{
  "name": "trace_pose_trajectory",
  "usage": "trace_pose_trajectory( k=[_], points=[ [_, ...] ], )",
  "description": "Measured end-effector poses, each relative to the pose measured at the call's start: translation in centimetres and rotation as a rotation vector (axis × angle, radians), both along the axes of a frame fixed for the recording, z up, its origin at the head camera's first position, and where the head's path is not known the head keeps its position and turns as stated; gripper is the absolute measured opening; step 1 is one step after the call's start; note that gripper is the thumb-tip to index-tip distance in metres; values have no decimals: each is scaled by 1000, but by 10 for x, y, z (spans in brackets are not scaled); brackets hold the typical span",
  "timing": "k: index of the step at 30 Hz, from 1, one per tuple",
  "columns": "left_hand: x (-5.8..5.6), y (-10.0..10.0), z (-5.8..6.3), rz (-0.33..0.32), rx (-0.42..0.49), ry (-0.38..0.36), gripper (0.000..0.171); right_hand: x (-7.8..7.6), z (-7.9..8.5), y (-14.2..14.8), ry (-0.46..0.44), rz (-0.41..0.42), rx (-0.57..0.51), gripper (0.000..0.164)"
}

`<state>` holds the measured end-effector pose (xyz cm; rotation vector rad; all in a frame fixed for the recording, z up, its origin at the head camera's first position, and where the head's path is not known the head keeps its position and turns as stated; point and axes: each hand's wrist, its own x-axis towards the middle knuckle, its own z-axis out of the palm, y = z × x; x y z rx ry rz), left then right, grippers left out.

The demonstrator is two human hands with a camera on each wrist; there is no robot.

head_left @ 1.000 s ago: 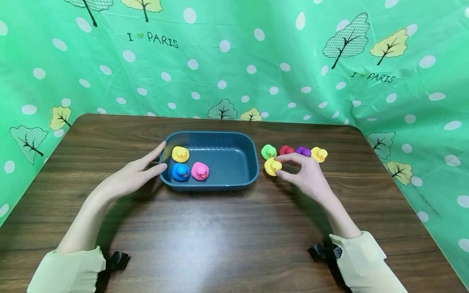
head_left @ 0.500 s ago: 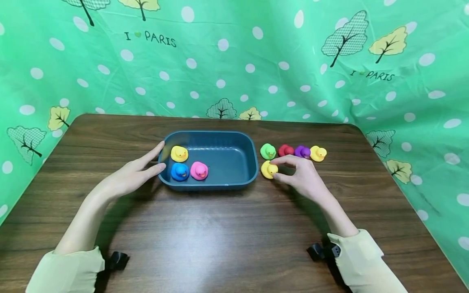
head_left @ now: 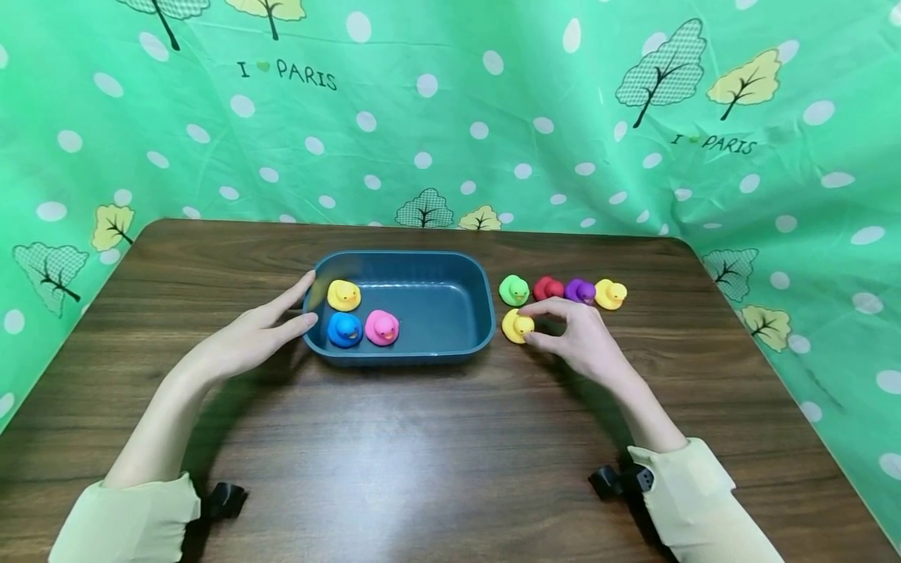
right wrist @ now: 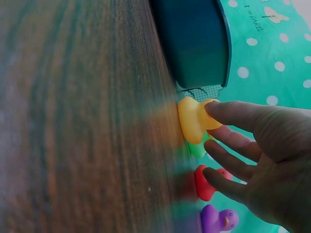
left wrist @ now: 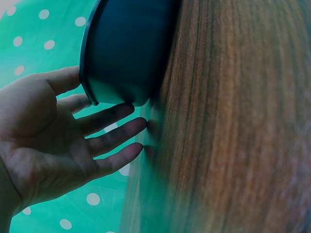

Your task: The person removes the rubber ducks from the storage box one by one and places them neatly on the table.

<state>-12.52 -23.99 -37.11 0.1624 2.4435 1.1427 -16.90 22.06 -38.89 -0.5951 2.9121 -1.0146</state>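
A dark blue plastic tray stands on the table, with a yellow rubber duck, a blue duck and a pink duck at its left end. Against the tray's left wall rest the straight fingers of my left hand; in the left wrist view the hand touches the rim with the fingers spread. My right hand pinches another yellow rubber duck by its head between thumb and finger. That duck sits on the table just right of the tray.
Behind the held duck runs a row of rubber ducks: green, red, purple and yellow. The brown wooden table reaches back to a green polka-dot cloth.
My right hand has shifted slightly left with the yellow duck, bringing it nearer the tray and to the front of the green duck. The left hand stays on the tray.
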Motion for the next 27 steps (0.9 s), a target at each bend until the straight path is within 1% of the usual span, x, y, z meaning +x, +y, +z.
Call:
trace_pose_trajectory(
  k=[11, 13, 18, 20, 27],
  points=[
    [1, 1, 1, -25, -39, 58, 73, 0, 0, 1, -8, -3, 1, 31],
    [1, 1, 1, -23, -31, 52, 73, 0, 0, 1, -9, -3, -1, 31],
    [2, 1, 1, 1, -3, 3, 73, 0, -1, 1, -10, -1, -2, 31],
    [2, 1, 1, 5, 0, -2, 73, 1, 0, 1, -6, -1, -1, 31],
    [2, 2, 3, -7, -5, 25, 72, 2, 1, 1, 10, 2, 6, 32]
  ],
)
